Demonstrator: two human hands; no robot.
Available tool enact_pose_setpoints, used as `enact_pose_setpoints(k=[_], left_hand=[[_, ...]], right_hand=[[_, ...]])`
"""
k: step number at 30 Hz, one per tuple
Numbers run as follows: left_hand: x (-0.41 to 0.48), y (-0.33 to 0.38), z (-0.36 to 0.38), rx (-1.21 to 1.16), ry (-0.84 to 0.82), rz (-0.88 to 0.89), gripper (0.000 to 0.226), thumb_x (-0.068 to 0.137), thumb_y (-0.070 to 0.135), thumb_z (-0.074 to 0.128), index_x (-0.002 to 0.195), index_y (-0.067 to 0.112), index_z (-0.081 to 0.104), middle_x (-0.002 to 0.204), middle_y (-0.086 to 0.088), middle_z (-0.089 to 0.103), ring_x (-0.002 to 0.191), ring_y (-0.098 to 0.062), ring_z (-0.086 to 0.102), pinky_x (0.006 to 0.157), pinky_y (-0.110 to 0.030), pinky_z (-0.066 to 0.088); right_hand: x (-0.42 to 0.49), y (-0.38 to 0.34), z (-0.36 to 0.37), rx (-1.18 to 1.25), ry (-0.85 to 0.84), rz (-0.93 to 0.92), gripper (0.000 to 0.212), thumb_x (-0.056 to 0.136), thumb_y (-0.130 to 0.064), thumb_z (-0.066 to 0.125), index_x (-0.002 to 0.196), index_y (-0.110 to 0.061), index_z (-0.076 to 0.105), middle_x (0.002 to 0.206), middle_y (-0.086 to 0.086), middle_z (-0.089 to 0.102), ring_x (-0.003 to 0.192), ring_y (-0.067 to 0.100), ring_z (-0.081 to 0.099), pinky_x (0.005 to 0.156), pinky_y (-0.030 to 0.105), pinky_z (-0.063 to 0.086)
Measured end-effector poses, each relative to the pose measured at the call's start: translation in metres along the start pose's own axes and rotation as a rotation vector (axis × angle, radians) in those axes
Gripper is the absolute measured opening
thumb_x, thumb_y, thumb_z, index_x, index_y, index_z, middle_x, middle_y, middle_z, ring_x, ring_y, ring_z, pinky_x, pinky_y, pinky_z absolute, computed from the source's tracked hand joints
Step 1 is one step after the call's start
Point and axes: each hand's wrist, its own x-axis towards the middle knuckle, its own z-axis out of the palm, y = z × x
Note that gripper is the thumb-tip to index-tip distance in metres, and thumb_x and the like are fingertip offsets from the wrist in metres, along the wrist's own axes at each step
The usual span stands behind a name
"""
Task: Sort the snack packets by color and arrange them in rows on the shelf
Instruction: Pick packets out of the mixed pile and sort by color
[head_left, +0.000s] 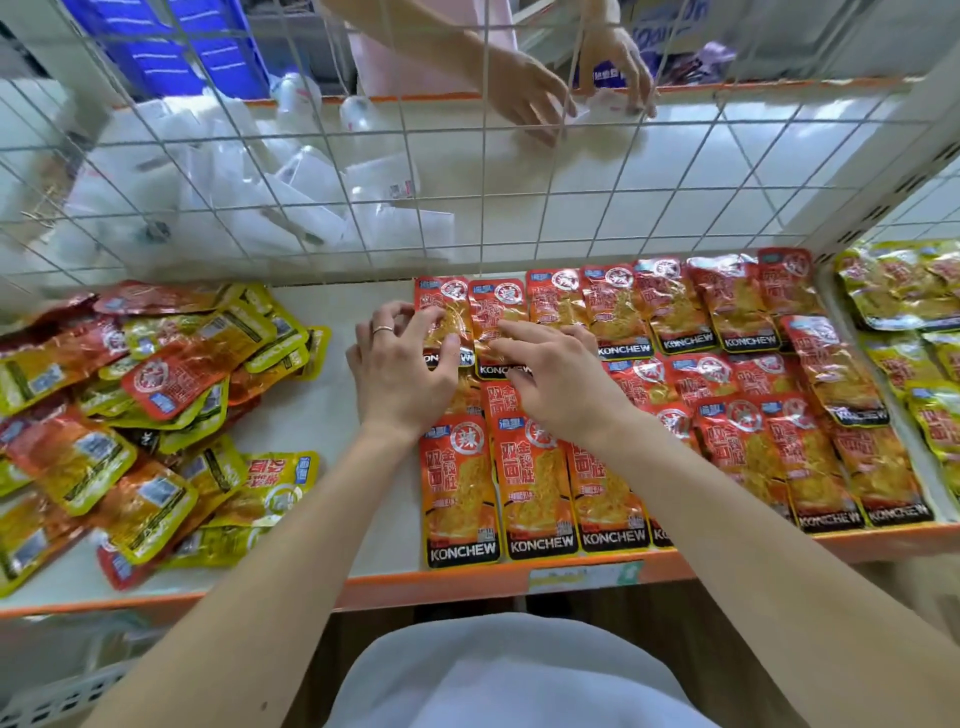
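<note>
Row-filling step: left hand (402, 374) pinches a red snack packet (445, 317) at twelve o'clock, right hand (561, 382) presses the neighbouring packet (501, 306) with open fingers (next, probably another red from the nine-o'clock pile (156, 395)).

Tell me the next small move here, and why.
Probably nudge the end packet flush against its neighbour, then let go. The left hand pinches it at the back row's left end, the right hand presses the neighbour flat, and the mixed pile beside them is unsorted.
</note>
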Motion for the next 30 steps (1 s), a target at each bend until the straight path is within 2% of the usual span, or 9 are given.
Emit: enact_pose_setpoints(k=[3, 5, 14, 17, 22, 30], left_hand=[[-0.007, -0.004, -0.003, 0.001, -0.015, 0.052, 0.052, 0.087, 0.05, 0.047, 0.13, 0.028, 0.064, 0.139, -0.002, 0.05, 0.125, -0.028, 0.041, 0.104, -0.045, 0.033], [-0.011, -0.006, -0.002, 0.017, -0.018, 0.079, 0.053, 0.087, 0.05, 0.049, 0.133, 0.027, 0.062, 0.14, -0.003, 0.05, 0.125, -0.029, 0.043, 0.103, -0.047, 0.035], [-0.012, -0.005, -0.001, 0.053, -0.013, 0.072, 0.055, 0.088, 0.049, 0.048, 0.135, 0.025, 0.06, 0.141, -0.005, 0.05, 0.126, -0.03, 0.043, 0.104, -0.047, 0.034], [-0.013, -0.005, -0.001, 0.063, -0.012, 0.069, 0.055, 0.088, 0.049, 0.047, 0.136, 0.025, 0.059, 0.141, -0.005, 0.05, 0.127, -0.03, 0.042, 0.104, -0.048, 0.034], [-0.014, -0.003, -0.001, 0.075, -0.027, 0.063, 0.057, 0.087, 0.05, 0.045, 0.136, 0.025, 0.058, 0.142, -0.005, 0.048, 0.128, -0.03, 0.041, 0.105, -0.047, 0.033], [-0.014, -0.004, -0.001, 0.085, -0.034, 0.079, 0.055, 0.088, 0.05, 0.044, 0.136, 0.026, 0.058, 0.144, -0.003, 0.048, 0.13, -0.028, 0.04, 0.107, -0.047, 0.031]], right_hand=[[-0.003, 0.002, -0.006, -0.047, -0.071, 0.004, 0.047, 0.098, -0.032, 0.059, 0.144, -0.025, 0.051, 0.16, -0.007, 0.034, 0.149, 0.01, 0.024, 0.121, 0.049, 0.001], [-0.004, 0.005, -0.009, -0.07, -0.093, 0.006, 0.051, 0.098, -0.037, 0.059, 0.146, -0.027, 0.048, 0.161, -0.009, 0.03, 0.15, 0.008, 0.021, 0.121, 0.05, -0.001], [0.001, 0.003, -0.003, -0.074, -0.089, 0.03, 0.051, 0.1, -0.034, 0.056, 0.149, -0.028, 0.043, 0.163, -0.009, 0.025, 0.151, 0.009, 0.018, 0.118, 0.045, 0.002], [0.0, 0.003, -0.004, -0.083, -0.085, 0.029, 0.049, 0.101, -0.037, 0.053, 0.149, -0.027, 0.044, 0.163, -0.009, 0.025, 0.151, 0.009, 0.018, 0.118, 0.046, 0.001], [-0.008, 0.005, -0.009, -0.143, -0.144, 0.013, 0.061, 0.097, -0.052, 0.054, 0.151, -0.028, 0.039, 0.164, -0.011, 0.019, 0.152, 0.007, 0.014, 0.119, 0.049, -0.001], [-0.003, 0.002, -0.009, -0.081, -0.153, 0.062, 0.06, 0.098, -0.047, 0.054, 0.152, -0.026, 0.038, 0.165, -0.011, 0.019, 0.152, 0.008, 0.014, 0.12, 0.052, 0.001]])
